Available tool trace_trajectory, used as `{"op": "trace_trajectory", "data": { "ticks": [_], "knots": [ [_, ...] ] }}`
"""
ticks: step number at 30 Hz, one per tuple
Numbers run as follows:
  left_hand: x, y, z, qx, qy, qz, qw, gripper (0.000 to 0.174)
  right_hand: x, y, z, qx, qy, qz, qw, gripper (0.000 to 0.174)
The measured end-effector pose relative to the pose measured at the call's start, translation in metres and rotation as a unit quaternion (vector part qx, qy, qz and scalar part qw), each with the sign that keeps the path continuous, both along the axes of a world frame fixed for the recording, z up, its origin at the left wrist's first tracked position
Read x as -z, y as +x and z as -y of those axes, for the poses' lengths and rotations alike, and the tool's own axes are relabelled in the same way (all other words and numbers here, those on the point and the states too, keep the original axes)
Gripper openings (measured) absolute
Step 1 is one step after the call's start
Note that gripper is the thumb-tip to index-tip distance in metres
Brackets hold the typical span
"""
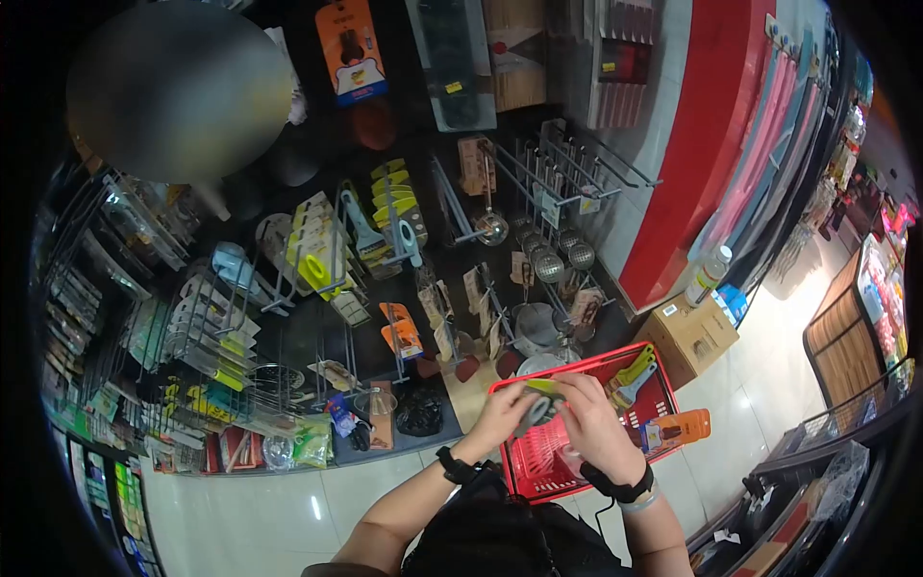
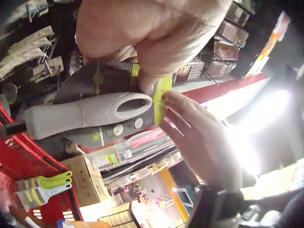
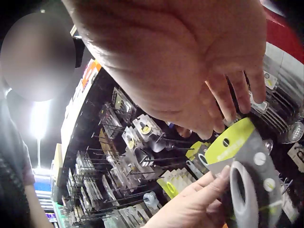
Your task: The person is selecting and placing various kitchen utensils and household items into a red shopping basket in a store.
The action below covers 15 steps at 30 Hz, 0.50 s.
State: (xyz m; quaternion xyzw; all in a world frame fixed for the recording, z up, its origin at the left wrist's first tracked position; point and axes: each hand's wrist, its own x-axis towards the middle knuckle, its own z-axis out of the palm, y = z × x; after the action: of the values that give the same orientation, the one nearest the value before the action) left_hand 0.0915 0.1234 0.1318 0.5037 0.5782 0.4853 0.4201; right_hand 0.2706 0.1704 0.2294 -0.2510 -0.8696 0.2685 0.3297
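A grey-handled utensil on a dark card with a lime-green end is held up in front of the body, above the red basket. My left hand pinches the card beside the handle, its thumb on the front of the card. The right hand has its fingertips at the card's green end; in the right wrist view its fingers look extended over that edge. Part of the utensil is hidden behind the hands in the head view.
Hooks with hanging kitchen tools fill the dark rack ahead. The basket holds green and light-blue handled brushes and an orange-carded item. A cardboard box with a bottle on it stands behind the basket's right side.
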Motion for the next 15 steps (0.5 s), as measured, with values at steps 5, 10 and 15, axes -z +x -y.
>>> {"op": "trace_trajectory", "data": {
  "ticks": [5, 10, 15],
  "knots": [
    [-0.031, -0.062, -0.005, -0.22, 0.149, 0.059, 0.962, 0.015, 0.008, 0.003, 0.012, -0.037, -0.05, 0.016, 0.998, 0.028],
    [-0.075, -0.102, -0.02, -0.275, 0.234, 0.082, 0.929, 0.019, 0.04, 0.011, 0.02, -0.119, -0.103, 0.068, 0.985, 0.024],
    [-0.089, -0.127, -0.035, -0.283, 0.248, 0.07, 0.924, 0.015, 0.058, 0.017, 0.026, -0.123, -0.101, 0.072, 0.985, 0.023]
  ]
}}
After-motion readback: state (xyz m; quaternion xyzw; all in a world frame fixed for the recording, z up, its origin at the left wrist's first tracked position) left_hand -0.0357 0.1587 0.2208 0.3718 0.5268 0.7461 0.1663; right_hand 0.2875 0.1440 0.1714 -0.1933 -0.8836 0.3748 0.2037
